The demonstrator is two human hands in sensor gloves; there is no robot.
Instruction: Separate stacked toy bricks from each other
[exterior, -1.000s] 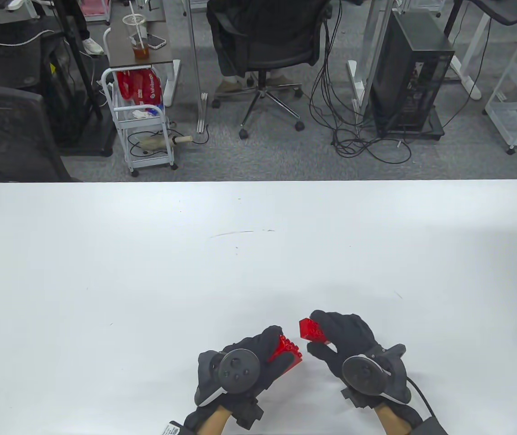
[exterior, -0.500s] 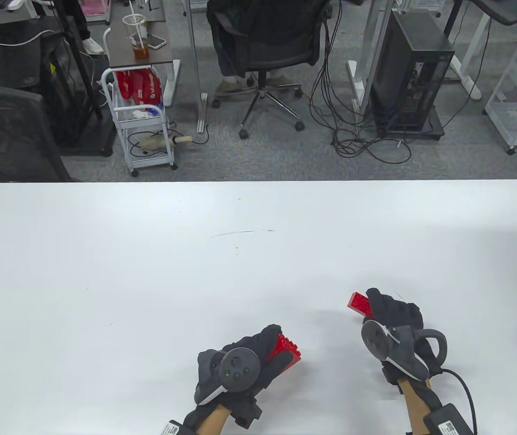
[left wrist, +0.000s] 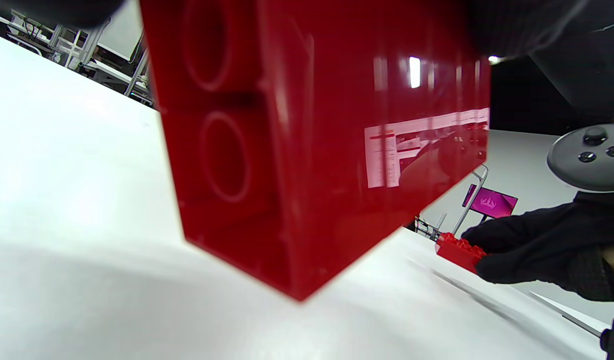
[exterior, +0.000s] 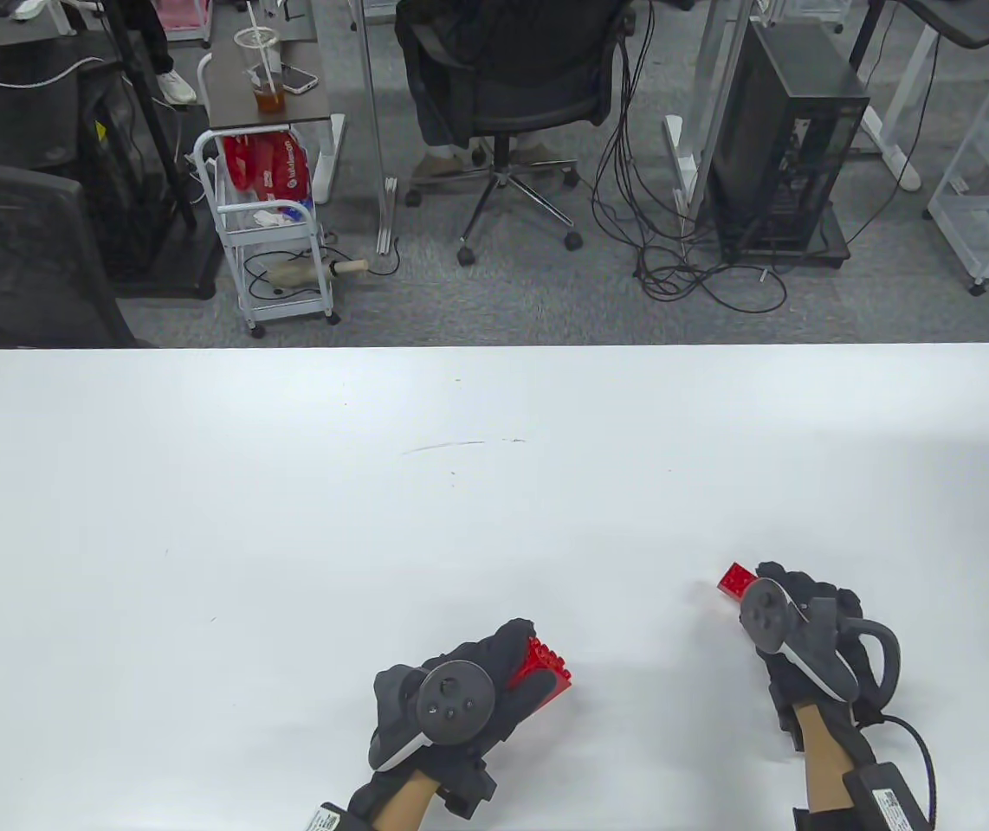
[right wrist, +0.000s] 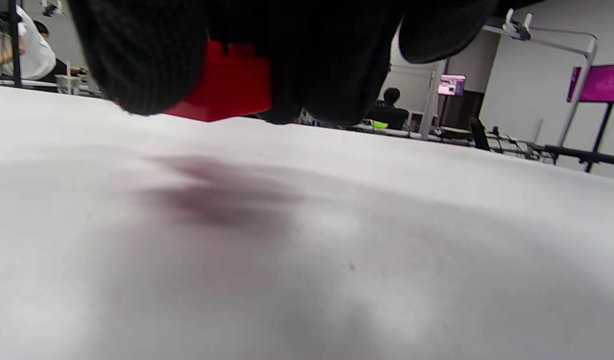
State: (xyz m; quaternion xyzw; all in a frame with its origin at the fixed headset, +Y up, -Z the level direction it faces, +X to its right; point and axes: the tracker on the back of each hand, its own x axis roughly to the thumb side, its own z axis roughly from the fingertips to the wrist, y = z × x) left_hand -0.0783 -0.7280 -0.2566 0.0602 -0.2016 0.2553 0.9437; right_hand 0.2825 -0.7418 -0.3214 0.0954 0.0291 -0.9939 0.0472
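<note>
Carried further out to the right since half a second back, the small red brick point(exterior: 734, 578) is now held low at the tabletop point(exterior: 287, 519) by the right hand point(exterior: 793, 619), well apart from the other piece. A second ago both pieces were almost touching near the middle; now a wide gap is seen between them. The left hand point(exterior: 460, 697) has barely shifted, and the larger red brick point(exterior: 546, 665) is kept gripped in its fingers, studs showing at the upper right of the glove.

From the left wrist view, the larger red brick point(left wrist: 307, 150) fills most of the picture, its hollow underside turned to the lens, and the gripping fingers are cut off at the top edge. From the right wrist view, only a corner of the small red brick point(right wrist: 227, 85) is glimpsed between dark fingers point(right wrist: 142, 55). Whether it is already touching the tabletop cannot be told; a faint reddish shadow is cast beneath it.
</note>
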